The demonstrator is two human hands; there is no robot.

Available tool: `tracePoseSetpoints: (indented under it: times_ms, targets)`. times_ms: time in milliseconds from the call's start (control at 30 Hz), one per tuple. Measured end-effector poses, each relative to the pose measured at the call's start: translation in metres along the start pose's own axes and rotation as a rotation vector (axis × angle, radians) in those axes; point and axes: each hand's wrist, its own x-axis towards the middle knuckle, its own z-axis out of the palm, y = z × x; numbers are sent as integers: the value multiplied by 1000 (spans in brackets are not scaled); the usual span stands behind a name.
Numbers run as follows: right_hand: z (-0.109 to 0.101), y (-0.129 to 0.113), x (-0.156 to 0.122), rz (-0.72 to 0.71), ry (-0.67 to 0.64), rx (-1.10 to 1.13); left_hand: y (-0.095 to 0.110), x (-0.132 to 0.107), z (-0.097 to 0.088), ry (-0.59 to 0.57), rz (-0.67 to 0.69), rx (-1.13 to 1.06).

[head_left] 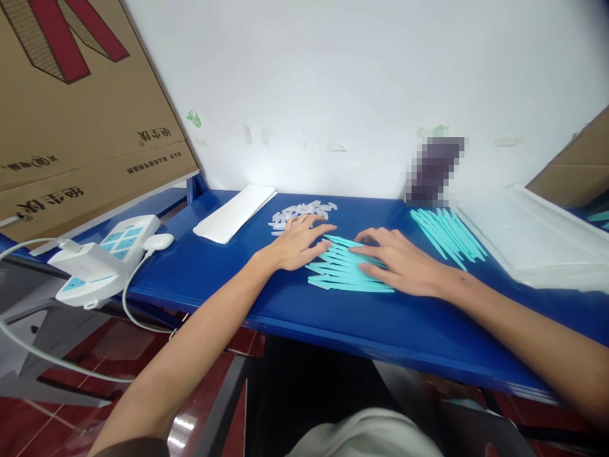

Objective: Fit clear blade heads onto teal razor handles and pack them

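A row of flat turquoise plastic sticks (352, 282) with tapered ends lies side by side on the blue table. My right hand (397, 261) rests over their right part, fingers spread. At their left ends is my left hand (299, 244), its thumb and fingers apart and the thumb tip by the sticks. Whether either hand touches a particular stick is hard to make out. Just beyond my left hand sits a pile of small translucent whitish pieces (304, 209), partly hidden by its fingers. A second bunch of turquoise sticks (447, 235) lies to the right.
Folded white paper (233, 216) lies left on the blue table (190, 270). A power strip (128, 231) with a plug and white cables stands at the left edge, near a large cardboard box (90, 120). Clear plastic bags (537, 235) lie right, beside a blurred dark object (435, 171) against the wall.
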Motion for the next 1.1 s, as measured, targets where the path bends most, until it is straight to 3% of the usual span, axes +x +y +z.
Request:
tracePoseSetpoints:
  times_ms: [367,633,767,933,1100]
  targets:
    - [4,9,2,89,40,-12,-10,4,5,130,-47,121]
    - [2,8,3,75,31,31,-32,5,4,262,-280,204]
    - [0,5,4,86,34,44,-38,4,4,213,-288,189]
    - [2,4,4,128,61,16,-34,4,6,71,-221,227]
    - [7,12,9,158,96,-7,-31,5,6,52,-138,221]
